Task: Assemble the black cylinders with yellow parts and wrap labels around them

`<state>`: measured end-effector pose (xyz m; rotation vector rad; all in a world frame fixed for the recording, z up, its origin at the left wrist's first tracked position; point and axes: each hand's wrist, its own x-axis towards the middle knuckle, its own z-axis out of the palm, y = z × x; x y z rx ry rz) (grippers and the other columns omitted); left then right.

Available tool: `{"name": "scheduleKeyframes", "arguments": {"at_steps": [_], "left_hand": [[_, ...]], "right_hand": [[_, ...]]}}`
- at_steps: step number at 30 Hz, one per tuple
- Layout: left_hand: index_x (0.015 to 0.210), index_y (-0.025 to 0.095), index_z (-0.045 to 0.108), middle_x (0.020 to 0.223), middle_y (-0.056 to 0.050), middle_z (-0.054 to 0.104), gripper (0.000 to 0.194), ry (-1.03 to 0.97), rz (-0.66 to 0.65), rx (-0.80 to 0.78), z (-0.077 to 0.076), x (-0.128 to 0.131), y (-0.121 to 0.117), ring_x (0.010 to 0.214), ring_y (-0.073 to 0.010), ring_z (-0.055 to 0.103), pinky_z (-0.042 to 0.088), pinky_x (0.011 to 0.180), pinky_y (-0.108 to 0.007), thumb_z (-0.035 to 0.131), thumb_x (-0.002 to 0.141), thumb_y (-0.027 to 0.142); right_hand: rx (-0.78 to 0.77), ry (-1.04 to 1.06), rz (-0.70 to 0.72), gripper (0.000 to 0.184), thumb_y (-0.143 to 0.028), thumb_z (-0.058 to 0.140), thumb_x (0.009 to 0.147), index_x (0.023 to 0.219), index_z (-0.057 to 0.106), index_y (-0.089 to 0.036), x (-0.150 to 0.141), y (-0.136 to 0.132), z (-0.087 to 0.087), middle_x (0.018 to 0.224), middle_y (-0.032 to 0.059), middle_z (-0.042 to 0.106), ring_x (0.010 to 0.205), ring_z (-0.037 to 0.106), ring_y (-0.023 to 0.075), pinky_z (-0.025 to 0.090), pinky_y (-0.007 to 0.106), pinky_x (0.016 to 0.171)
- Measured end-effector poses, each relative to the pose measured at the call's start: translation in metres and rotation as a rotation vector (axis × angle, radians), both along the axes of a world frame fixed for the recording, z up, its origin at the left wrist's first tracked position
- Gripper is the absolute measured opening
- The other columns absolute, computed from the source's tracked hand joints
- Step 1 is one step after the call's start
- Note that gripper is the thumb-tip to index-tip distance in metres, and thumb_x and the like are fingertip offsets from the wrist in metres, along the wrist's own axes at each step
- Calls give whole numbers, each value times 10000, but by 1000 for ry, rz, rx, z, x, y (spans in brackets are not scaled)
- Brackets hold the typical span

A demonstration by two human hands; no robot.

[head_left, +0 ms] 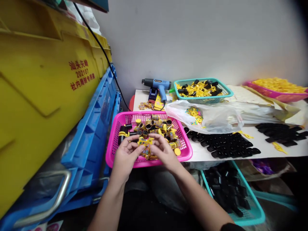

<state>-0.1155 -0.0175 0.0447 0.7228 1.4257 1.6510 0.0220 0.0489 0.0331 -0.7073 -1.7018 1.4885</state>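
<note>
Over the near side of a pink basket [189, 150], my left hand [126, 154] and my right hand [166, 154] pinch a yellow printed film sleeve [145, 145] between thumbs and fingers, one at each side. The sleeve looks flat and crinkled; whether anything is inside it I cannot tell. Beneath and beyond my fingers the basket holds many small black tubes [122, 136], a lot of them wrapped in the same printed film and several with yellow caps [177, 151].
A blue heat gun [160, 85] rests behind the basket. To the right are a plastic bag [216, 117], rows of black parts [226, 144] and a teal basket [203, 100] of yellow and black pieces. Yellow and blue crates [81, 134] wall the left. Another teal basket [255, 208] sits below.
</note>
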Motion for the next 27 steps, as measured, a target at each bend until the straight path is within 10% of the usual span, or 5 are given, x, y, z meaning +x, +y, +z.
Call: {"name": "scheduleKeyframes", "arguments": {"at_steps": [5, 10, 15, 19, 27], "left_hand": [[1191, 218, 599, 684, 32, 658, 597, 112, -25, 25, 6, -14, -4, 657, -127, 656, 549, 612, -225, 778, 622, 236], [880, 173, 744, 739, -28, 730, 300, 191, 182, 6, 6, -39, -7, 661, -162, 673, 576, 662, -286, 795, 614, 302], [836, 184, 760, 792, -39, 768, 239, 275, 383, 8, 0, -45, -8, 738, -197, 706, 582, 739, -325, 780, 649, 332], [884, 171, 752, 859, -62, 776, 262, 230, 322, 67, -2, -43, -8, 779, -208, 723, 588, 746, -321, 777, 659, 303], [862, 153, 760, 823, -70, 775, 300, 61, 287, 44, -11, -45, -12, 715, -197, 720, 589, 639, -280, 787, 649, 363]], "right_hand": [[95, -74, 83, 407, -269, 574, 861, 1244, 455, -197, -15, 6, 15, 666, -63, 487, 571, 495, 96, 431, 229, 580], [329, -279, 118, 280, -285, 422, 951, 1189, 526, -181, -34, 29, 29, 831, 24, 653, 791, 625, 149, 473, 289, 751], [788, -897, 630, 225, -289, 582, 848, 1028, 657, -176, -80, 28, 14, 1022, 119, 698, 993, 630, 270, 480, 362, 796], [884, -1082, 721, 226, -315, 607, 815, 973, 688, -175, -102, 21, 6, 1039, 129, 698, 1055, 609, 293, 477, 390, 834], [129, -84, 149, 333, -311, 654, 771, 1075, 600, -185, -33, 44, 20, 1030, 67, 651, 901, 615, 173, 494, 302, 782]]}}
